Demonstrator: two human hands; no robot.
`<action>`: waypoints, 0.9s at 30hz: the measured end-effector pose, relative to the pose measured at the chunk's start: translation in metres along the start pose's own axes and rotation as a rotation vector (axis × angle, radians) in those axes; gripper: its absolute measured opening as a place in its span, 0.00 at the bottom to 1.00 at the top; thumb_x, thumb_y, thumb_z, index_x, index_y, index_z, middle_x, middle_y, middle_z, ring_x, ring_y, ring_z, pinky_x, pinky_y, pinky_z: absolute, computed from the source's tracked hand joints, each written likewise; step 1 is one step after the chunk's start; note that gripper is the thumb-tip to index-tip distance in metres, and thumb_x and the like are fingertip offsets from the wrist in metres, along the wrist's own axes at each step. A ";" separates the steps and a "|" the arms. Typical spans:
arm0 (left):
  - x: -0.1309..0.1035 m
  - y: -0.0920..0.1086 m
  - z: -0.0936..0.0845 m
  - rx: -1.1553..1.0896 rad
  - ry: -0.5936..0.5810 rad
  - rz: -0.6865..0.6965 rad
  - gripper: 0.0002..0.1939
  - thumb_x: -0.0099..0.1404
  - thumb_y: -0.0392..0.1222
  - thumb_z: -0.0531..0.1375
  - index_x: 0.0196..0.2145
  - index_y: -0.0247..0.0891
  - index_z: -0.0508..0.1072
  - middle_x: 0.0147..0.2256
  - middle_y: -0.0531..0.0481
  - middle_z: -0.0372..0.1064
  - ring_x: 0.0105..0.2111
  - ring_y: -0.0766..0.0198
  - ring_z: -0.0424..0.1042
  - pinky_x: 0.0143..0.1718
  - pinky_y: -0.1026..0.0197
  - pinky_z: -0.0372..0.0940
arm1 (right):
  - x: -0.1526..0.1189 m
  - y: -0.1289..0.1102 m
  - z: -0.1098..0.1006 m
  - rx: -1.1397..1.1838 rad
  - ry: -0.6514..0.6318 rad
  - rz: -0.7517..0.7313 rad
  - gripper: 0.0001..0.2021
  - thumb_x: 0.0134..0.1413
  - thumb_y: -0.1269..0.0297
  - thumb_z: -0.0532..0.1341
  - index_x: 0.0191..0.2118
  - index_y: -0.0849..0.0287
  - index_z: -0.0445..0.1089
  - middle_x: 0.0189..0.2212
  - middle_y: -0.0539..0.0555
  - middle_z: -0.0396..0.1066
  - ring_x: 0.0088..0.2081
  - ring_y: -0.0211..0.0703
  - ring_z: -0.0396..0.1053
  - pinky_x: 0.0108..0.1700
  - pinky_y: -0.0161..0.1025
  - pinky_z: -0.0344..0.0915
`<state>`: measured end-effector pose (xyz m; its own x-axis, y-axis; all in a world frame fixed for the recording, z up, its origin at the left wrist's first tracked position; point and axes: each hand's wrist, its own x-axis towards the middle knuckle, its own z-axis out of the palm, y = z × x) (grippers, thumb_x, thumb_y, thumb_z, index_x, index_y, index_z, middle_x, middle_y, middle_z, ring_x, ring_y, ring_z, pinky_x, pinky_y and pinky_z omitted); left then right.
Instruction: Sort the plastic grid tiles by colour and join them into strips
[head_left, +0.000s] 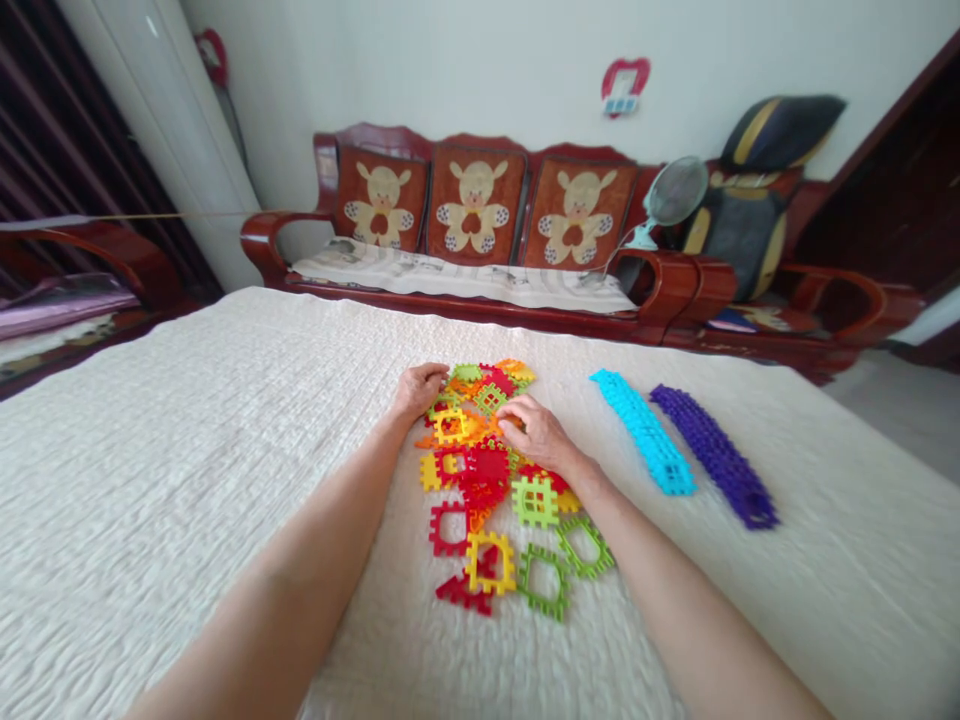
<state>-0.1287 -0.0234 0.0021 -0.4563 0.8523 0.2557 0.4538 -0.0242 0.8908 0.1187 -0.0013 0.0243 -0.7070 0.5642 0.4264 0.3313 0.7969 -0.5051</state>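
A heap of interlocking plastic building tiles (488, 465) in red, orange, yellow and green lies on the quilted cover. At the heap's far left edge is my left hand (421, 388), its fingers bent together against the tiles; what they grip, if anything, is hidden. My right hand (538, 431) reaches over the heap's right side, fingers curled down on an orange tile (511, 421). Nearer to me lie a yellow frame tile (490, 563), a red triangular tile (465, 594) and a green frame tile (544, 582), apart from both hands.
To the right lie a light blue stack of joined tiles (646, 432) and a purple stack (714, 456). The pale quilted cover (225, 450) spreads around. Beyond it stand a wooden sofa (450, 290) with bear cushions, a fan (676, 190) and a chair with a massage pad (739, 235).
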 end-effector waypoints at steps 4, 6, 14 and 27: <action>-0.010 0.003 -0.003 -0.004 -0.021 0.011 0.15 0.54 0.38 0.53 0.37 0.36 0.76 0.32 0.49 0.75 0.25 0.69 0.71 0.29 0.67 0.66 | -0.009 -0.002 -0.013 0.137 -0.050 0.170 0.09 0.48 0.65 0.57 0.35 0.58 0.72 0.36 0.52 0.72 0.39 0.39 0.68 0.45 0.37 0.62; -0.012 0.003 -0.004 -0.094 -0.014 -0.030 0.15 0.54 0.39 0.53 0.36 0.35 0.76 0.30 0.49 0.75 0.23 0.69 0.70 0.25 0.68 0.65 | -0.016 -0.001 -0.021 0.236 -0.056 0.281 0.11 0.50 0.62 0.55 0.35 0.59 0.72 0.33 0.51 0.73 0.37 0.40 0.69 0.42 0.37 0.63; -0.002 0.003 -0.006 -0.410 0.092 -0.169 0.20 0.51 0.41 0.53 0.40 0.33 0.71 0.30 0.48 0.73 0.15 0.73 0.64 0.16 0.69 0.58 | -0.002 0.014 -0.024 0.181 0.223 0.306 0.13 0.49 0.62 0.54 0.37 0.60 0.71 0.36 0.54 0.73 0.39 0.44 0.70 0.44 0.41 0.65; 0.005 -0.003 0.001 -0.290 0.059 -0.040 0.16 0.54 0.37 0.51 0.37 0.34 0.75 0.34 0.45 0.75 0.31 0.64 0.74 0.34 0.63 0.66 | 0.036 0.001 -0.008 0.026 -0.043 0.024 0.12 0.52 0.59 0.55 0.36 0.58 0.72 0.44 0.56 0.71 0.46 0.46 0.67 0.50 0.43 0.60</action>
<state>-0.1315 -0.0178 0.0000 -0.5169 0.8239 0.2323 0.2007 -0.1472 0.9685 0.0990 0.0212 0.0453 -0.7254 0.5728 0.3817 0.3326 0.7772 -0.5342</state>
